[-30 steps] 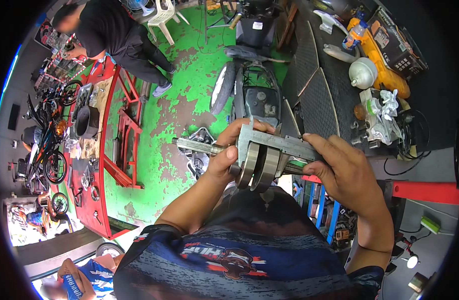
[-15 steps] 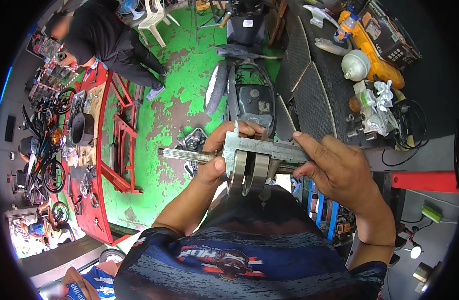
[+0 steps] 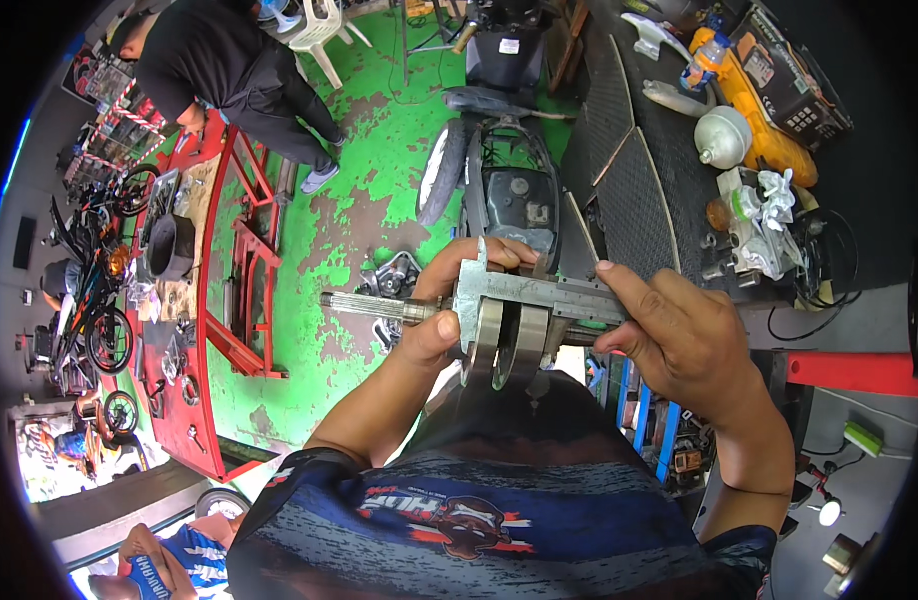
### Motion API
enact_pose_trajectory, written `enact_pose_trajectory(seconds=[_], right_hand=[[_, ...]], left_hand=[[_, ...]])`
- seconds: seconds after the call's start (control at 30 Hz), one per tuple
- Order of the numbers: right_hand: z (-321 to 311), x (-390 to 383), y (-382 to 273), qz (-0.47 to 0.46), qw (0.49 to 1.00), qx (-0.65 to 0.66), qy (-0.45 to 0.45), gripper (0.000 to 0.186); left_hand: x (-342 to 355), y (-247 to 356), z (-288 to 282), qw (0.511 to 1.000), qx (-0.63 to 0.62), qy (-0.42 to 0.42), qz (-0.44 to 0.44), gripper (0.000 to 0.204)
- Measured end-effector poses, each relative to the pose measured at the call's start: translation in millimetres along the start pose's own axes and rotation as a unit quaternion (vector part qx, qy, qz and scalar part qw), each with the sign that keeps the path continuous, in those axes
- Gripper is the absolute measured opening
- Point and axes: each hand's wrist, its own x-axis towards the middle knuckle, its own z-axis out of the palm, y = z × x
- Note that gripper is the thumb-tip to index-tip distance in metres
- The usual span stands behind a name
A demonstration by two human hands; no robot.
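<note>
A metal vernier caliper (image 3: 527, 289) lies across the two round webs of a motorcycle crankshaft (image 3: 529, 345), in front of my chest. The splined end of its shaft points left. My left hand (image 3: 431, 338) is closed round the crankshaft on its left side, thumb beside the caliper's left jaw and fingers behind. Gripping the right end of the caliper's beam is my right hand (image 3: 684, 335), with thumb below and forefinger stretched along the top. The caliper's jaws stand on either side of the webs; whether both touch the metal I cannot tell.
On the left runs a red workbench (image 3: 201, 425) with tools and a dark container (image 3: 171, 248). A person in black (image 3: 204, 70) leans over its far end. Ahead, a partly stripped motorcycle (image 3: 519, 190) stands on the green floor. A dark bench (image 3: 639, 150) with parts stands right.
The surroundings have shifted slightly in the view. My hands keep their hold on the crankshaft and caliper. The person in black has bent lower over the bench.
</note>
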Motion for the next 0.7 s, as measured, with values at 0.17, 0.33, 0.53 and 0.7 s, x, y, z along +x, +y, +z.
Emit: enact_pose_trajectory(seconds=[0.17, 0.33, 0.53, 0.7], right_hand=[[2.8, 0.6, 1.9, -0.003, 1.000, 0.010, 0.010, 0.059], [0.7, 1.1, 2.2, -0.007, 1.000, -0.006, 0.004, 0.059], [4.4, -1.2, 5.0, -0.010, 1.000, 0.000, 0.011, 0.064], [4.1, -2.0, 5.9, -0.011, 1.000, -0.002, 0.014, 0.063]], left_hand=[[1.2, 1.9, 1.1, 1.000, 0.024, 0.014, -0.005, 0.086], [3.1, 2.3, 3.5, 0.999, 0.027, 0.017, -0.004, 0.087], [2.3, 1.1, 0.2, 1.000, 0.001, -0.003, 0.003, 0.079], [1.7, -0.9, 0.3, 1.000, 0.001, 0.003, 0.005, 0.078]])
